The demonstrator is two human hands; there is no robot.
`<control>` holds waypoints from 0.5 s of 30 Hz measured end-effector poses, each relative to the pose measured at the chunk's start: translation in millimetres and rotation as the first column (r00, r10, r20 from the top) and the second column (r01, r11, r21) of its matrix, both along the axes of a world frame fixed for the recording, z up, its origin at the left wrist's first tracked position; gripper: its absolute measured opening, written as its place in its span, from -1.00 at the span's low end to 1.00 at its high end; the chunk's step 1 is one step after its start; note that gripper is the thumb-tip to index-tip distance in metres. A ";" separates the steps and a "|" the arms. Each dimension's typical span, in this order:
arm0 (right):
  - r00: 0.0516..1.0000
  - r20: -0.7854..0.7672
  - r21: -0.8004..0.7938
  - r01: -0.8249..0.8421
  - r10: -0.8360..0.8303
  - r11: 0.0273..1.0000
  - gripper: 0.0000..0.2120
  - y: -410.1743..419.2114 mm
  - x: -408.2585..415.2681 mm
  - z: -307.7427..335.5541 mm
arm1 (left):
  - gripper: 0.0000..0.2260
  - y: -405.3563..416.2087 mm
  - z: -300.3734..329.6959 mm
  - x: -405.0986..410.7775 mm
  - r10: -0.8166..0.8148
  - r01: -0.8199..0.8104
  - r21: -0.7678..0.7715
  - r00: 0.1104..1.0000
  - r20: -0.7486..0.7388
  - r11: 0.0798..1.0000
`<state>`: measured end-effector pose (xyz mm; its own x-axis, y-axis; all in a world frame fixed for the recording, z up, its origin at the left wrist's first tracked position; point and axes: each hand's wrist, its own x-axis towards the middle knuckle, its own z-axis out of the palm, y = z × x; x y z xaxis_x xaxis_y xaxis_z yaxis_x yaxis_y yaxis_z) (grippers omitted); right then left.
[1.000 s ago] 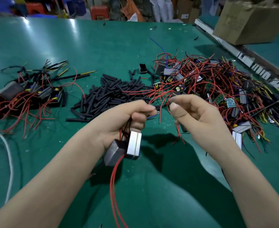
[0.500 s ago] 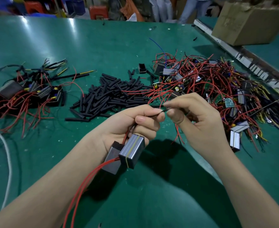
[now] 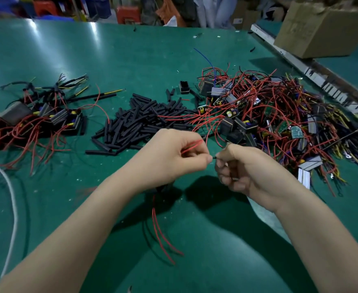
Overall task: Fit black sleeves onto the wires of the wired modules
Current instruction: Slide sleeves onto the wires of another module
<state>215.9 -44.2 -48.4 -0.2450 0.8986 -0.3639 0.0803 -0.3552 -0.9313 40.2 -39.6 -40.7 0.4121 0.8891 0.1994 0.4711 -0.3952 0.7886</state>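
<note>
Pinching red wires (image 3: 191,145) in curled fingers, left hand (image 3: 173,159) meets right hand (image 3: 243,168) at frame centre; right hand's fingers are curled round a thin black sleeve (image 3: 214,157) bridging the two. Two red wire tails (image 3: 163,233) hang at 6 o'clock. Loose black sleeves pile (image 3: 140,123) lies at 11 o'clock, tangled wired modules (image 3: 279,115) at 2, finished batch (image 3: 36,119) at 9. Green table (image 3: 110,60) is bare at 12; cardboard box (image 3: 326,28) by the far right edge.
</note>
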 end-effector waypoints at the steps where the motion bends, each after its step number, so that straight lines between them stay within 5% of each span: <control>1: 0.999 -0.030 -0.046 -0.024 0.023 0.999 -0.73 0.9 2.7 0.1 | -0.86 0.0 -0.9 -0.2 -0.009 0.009 0.028 1.000 -0.016 1.000; 3: 0.999 -0.011 0.001 -0.036 0.036 0.999 -0.70 1.8 5.0 0.6 | -0.87 1.4 -3.1 0.9 0.025 -0.021 -0.063 0.997 0.070 0.998; 6: 0.993 0.093 0.369 0.035 -0.074 0.929 -0.77 0.4 0.6 -1.0 | -0.90 4.1 -3.9 4.7 0.181 -0.038 -0.388 0.923 0.340 0.921; 8: 0.980 0.136 0.651 0.025 -0.148 0.758 -0.97 -0.8 -0.9 -2.5 | -0.92 7.3 -2.2 4.2 0.277 0.069 -0.609 0.846 0.456 0.790; 11: 0.939 0.270 0.860 -0.138 -0.211 0.491 -0.87 0.2 2.1 -6.4 | -0.90 11.5 1.5 0.7 0.355 0.371 -0.756 0.714 0.604 0.539; 15: 0.934 0.234 0.920 -0.123 -0.269 0.372 -0.88 2.5 4.5 -6.9 | -0.92 11.3 2.5 -1.8 0.371 0.624 -0.723 0.622 0.689 0.296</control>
